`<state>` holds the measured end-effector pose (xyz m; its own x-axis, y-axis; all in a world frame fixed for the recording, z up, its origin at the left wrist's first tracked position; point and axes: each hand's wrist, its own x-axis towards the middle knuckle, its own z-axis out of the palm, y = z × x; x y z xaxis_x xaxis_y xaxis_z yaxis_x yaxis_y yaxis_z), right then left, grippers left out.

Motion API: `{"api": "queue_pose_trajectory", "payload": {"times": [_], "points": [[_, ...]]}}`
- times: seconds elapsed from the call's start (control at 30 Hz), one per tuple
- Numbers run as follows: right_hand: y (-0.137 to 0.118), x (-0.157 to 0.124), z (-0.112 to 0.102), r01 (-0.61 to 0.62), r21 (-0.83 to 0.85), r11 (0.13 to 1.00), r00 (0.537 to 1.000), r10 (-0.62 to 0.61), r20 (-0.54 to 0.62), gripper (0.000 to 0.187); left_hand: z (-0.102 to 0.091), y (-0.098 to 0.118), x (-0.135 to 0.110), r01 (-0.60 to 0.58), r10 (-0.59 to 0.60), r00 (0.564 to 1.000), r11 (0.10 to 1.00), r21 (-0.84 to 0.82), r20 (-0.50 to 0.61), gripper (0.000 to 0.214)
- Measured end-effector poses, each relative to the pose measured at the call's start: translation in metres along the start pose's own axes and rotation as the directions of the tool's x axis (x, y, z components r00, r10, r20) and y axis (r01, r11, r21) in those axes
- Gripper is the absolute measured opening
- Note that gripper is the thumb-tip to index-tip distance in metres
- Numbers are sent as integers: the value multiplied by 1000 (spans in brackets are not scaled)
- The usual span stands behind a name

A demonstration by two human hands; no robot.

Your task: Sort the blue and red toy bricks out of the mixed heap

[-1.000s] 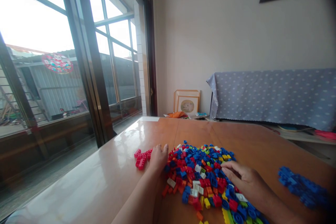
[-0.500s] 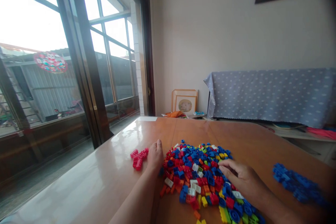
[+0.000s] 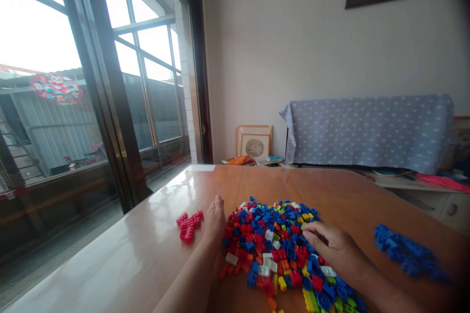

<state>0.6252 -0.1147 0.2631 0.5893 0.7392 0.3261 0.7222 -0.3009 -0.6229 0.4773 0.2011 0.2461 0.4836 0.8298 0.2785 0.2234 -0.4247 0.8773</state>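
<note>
A heap of mixed toy building bricks [image 3: 270,237] in blue, red, white, yellow, green and orange lies spread on the table. At its left edge stands my left hand [image 3: 215,219], on its side with the thumb uppermost; its other fingers are hidden. Against the heap's right side rests my right hand [image 3: 328,240], fingers loosely curved and a gap showing between thumb and forefinger, with no brick visible in it. Left of my left hand lies a cluster of pinkish-red bricks [image 3: 189,226]. A blurred group of blue bricks [image 3: 407,250] lies beyond my right forearm.
The brown glossy table [image 3: 293,181] reaches toward the wall. Behind it are framed pictures [image 3: 254,145], an orange cloth [image 3: 240,160] and a low cabinet [image 3: 428,198]. A dotted grey-blue cloth [image 3: 367,132] covers something there. Glass doors [image 3: 88,93] stand on the left.
The whole view has shifted slightly, so the room and table appear further left. My hands keep about the same places beside the brick heap.
</note>
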Motion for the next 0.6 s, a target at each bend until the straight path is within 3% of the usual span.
{"api": "queue_pose_trajectory", "payload": {"times": [0.13,0.27,0.43,0.6], "points": [[-4,-1,-2,1,3,1000,1000,-1,-22,37,-3,17,-12,-73,65,992,995,74,112,42],[-7,-2,-4,3,5,1000,999,-3,-34,38,-12,35,-25,-179,125,951,968,175,282,21],[-19,-5,-11,13,18,1000,998,-12,-55,37,-25,49,-32,-352,212,871,899,262,443,22],[-33,-7,-17,27,19,999,999,-26,-47,36,-29,51,-35,-438,233,818,844,308,526,21]]}}
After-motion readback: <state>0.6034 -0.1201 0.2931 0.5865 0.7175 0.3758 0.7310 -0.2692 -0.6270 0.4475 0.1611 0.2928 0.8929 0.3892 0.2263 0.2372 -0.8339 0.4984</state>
